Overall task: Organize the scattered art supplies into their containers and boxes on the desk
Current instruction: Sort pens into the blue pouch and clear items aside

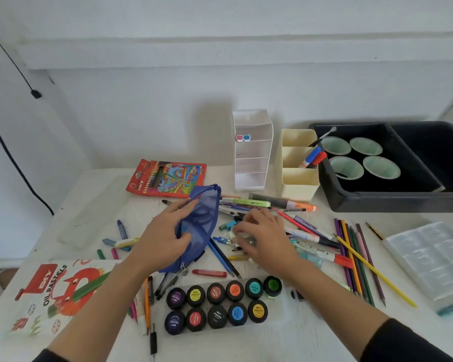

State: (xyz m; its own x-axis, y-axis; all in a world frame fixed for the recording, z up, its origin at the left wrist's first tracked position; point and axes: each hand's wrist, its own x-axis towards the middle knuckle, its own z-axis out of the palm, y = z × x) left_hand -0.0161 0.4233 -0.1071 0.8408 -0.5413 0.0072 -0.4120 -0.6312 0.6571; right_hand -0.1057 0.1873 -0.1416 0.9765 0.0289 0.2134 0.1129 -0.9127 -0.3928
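Observation:
My left hand point(165, 236) grips a blue mesh pencil pouch point(202, 218) and holds it up above the middle of the desk. My right hand point(262, 236) reaches down into the pile of scattered pens and markers point(267, 205), its fingers curled over small items there; what it grasps is blurred. Colored pencils point(356, 257) lie fanned out to the right. Oil pastel sticks point(122, 237) lie loose to the left. A tray of poster paint jars point(220, 304) sits at the front.
A clear tiered organizer point(251, 152) and a cream pen holder point(297, 163) with markers stand at the back. A black bin point(377, 202) holds several green cups. A colored pencil box point(168, 177), an oil pastels box point(53, 296) and a clear palette point(429, 257) lie around.

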